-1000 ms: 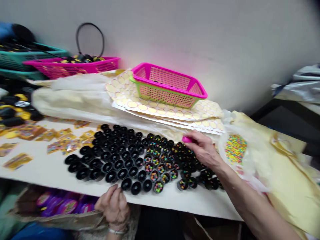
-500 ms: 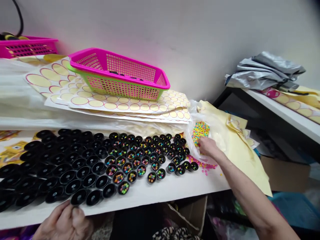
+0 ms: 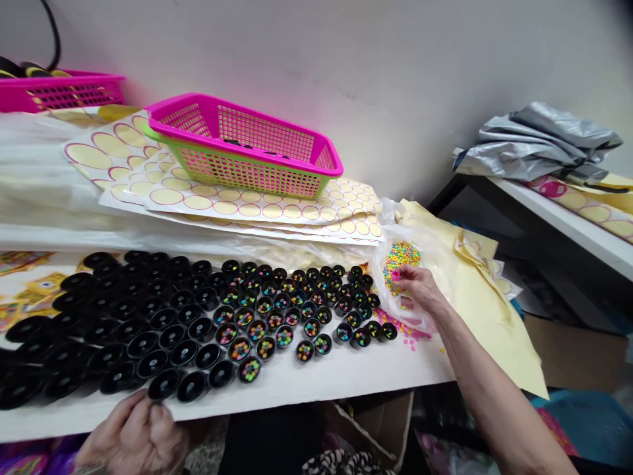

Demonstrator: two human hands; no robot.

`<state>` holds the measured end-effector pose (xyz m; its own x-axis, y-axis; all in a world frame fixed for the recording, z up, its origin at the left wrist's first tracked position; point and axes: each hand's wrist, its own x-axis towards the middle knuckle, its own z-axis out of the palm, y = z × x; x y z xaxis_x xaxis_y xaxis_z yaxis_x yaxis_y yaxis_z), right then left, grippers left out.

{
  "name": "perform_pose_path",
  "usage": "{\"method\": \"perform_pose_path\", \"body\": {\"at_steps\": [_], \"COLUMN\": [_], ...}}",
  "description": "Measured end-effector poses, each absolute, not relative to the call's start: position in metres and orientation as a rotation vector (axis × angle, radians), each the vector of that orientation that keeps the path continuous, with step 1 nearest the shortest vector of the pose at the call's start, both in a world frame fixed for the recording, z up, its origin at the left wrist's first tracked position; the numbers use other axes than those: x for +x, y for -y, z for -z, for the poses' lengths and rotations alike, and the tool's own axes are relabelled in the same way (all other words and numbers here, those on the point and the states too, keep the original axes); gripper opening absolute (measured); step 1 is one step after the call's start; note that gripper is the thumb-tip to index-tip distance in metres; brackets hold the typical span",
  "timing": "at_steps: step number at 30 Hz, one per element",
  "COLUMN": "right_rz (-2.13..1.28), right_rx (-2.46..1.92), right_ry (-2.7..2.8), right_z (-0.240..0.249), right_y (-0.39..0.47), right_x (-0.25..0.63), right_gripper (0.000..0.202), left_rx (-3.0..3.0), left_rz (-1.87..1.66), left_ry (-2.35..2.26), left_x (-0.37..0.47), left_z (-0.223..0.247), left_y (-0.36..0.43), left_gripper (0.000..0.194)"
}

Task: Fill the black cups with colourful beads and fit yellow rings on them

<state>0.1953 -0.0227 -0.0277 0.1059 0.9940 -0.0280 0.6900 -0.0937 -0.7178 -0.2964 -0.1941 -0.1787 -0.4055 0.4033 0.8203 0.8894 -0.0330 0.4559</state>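
Observation:
My right hand [image 3: 418, 287] is closed in a pinch on a small pink cup [image 3: 395, 275], just above an open clear plastic bag [image 3: 390, 302]. Inside the bag lies a heap of tiny multicoloured candy balls [image 3: 404, 253]. My left hand [image 3: 136, 432] is curled into a fist at the table's front edge, its fingertips close beside a black cup [image 3: 164, 384]; whatever is inside the fist, if anything, is hidden. Rows of black cups cover the left side with no candy showing. Toward the middle, cups hold coloured balls, such as this filled cup [image 3: 248, 369].
Loose pink pieces [image 3: 413, 333] lie beside the bag. Behind the cups, a pink and green basket [image 3: 247, 158] stands on sticker sheets [image 3: 271, 211]. Yellow paper [image 3: 494, 330] hangs over the right edge. A silver bag [image 3: 539, 145] rests on a shelf [image 3: 573, 218].
My right hand has lifted out of the candy heap, and the pink cup now shows in its fingers. The left hand stays near the same cup. The view has shifted slightly.

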Motion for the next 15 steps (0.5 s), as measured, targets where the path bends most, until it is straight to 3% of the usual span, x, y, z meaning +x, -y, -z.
{"method": "perform_pose_path", "body": {"at_steps": [3,8,12,15], "right_rz": [-0.397,-0.338,-0.501,-0.782], "right_rx": [-2.099,-2.191,-2.071,-1.812], "right_ry": [1.871,1.99,1.91,1.443], "right_z": [0.024,0.022,0.03,0.033], "right_y": [0.014,0.01,0.005,0.008], "right_x": [0.19,0.18,0.183,0.184], "right_gripper": [0.011,0.013,0.015,0.021], "left_rx": [-1.376,-1.368,-1.377,-1.375], "left_rz": [1.436,1.443,1.405,1.43], "left_ry": [1.731,1.746,1.774,1.799], "left_x": [-0.293,-0.285,-0.278,-0.281], "left_z": [0.175,0.163,0.153,0.161], "left_y": [0.192,0.196,0.198,0.201], "left_gripper": [0.02,0.018,0.014,0.014]}}
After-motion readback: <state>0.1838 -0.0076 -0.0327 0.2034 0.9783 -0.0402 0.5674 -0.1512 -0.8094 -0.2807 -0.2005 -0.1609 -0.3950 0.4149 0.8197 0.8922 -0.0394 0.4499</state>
